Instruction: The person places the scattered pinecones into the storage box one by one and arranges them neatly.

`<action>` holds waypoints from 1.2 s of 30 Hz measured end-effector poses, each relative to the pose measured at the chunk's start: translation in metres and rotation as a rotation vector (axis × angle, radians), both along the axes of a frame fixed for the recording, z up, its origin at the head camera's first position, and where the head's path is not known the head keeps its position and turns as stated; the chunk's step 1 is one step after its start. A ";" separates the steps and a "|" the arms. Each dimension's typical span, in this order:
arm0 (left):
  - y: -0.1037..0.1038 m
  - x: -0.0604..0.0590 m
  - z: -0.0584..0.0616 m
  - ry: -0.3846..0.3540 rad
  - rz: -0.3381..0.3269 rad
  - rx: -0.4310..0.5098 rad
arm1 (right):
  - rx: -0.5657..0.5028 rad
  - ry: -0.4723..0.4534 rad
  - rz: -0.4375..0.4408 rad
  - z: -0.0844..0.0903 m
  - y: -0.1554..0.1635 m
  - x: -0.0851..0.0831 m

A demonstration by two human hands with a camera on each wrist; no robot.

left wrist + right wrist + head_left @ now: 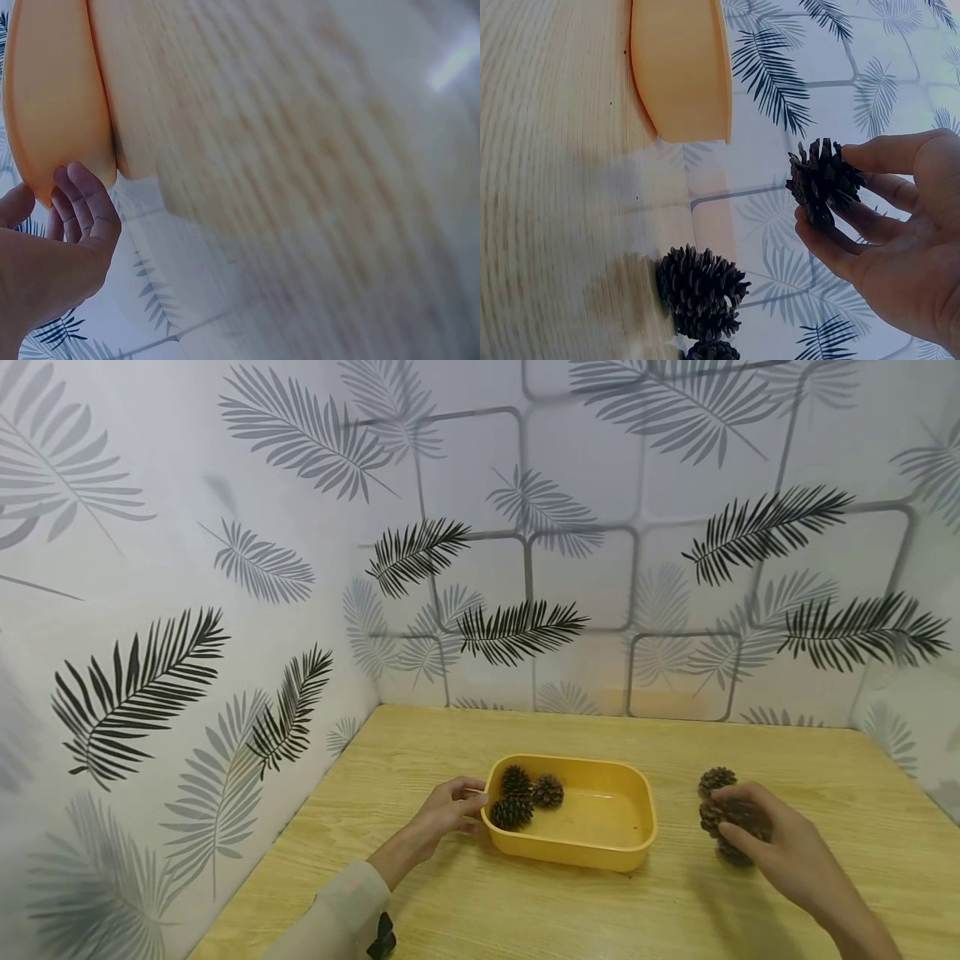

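Note:
A shallow yellow plastic tub stands on the table with several dark pine cones grouped at its left end. My left hand holds that end, thumb at the rim and fingertips against the outer wall. To the right of the tub, my right hand pinches a brown pine cone between thumb and fingers, clear of the table in the right wrist view. Other pine cones lie close beside and beneath this hand, partly hidden by it in the head view.
The pale wood-grain table runs back to a wall printed with leaves and rounded squares. Another leaf-patterned wall borders its left side. A small black item shows by the left sleeve.

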State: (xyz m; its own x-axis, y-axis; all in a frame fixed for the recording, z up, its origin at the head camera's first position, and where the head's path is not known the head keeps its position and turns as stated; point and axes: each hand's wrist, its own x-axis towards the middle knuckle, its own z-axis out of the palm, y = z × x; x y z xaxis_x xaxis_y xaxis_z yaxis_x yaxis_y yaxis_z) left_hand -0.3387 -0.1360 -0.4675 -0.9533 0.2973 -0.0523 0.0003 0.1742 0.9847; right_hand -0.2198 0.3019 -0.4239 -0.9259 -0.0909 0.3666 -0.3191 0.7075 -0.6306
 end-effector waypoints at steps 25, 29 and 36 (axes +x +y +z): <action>-0.001 -0.003 -0.004 -0.007 0.001 0.000 | -0.062 0.027 0.083 0.008 -0.025 -0.012; -0.001 -0.003 -0.005 -0.008 0.004 0.004 | -0.061 0.007 0.077 0.009 -0.031 -0.013; -0.001 -0.001 -0.003 -0.001 0.003 0.006 | -0.049 0.010 0.072 0.009 -0.041 -0.014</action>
State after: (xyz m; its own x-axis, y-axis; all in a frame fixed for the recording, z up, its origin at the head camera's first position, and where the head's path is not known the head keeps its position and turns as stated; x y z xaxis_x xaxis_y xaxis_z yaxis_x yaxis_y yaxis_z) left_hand -0.3400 -0.1371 -0.4708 -0.9542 0.2947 -0.0509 -0.0008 0.1678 0.9858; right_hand -0.2342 0.2605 -0.4145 -0.9140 -0.1385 0.3813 -0.3741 0.6511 -0.6604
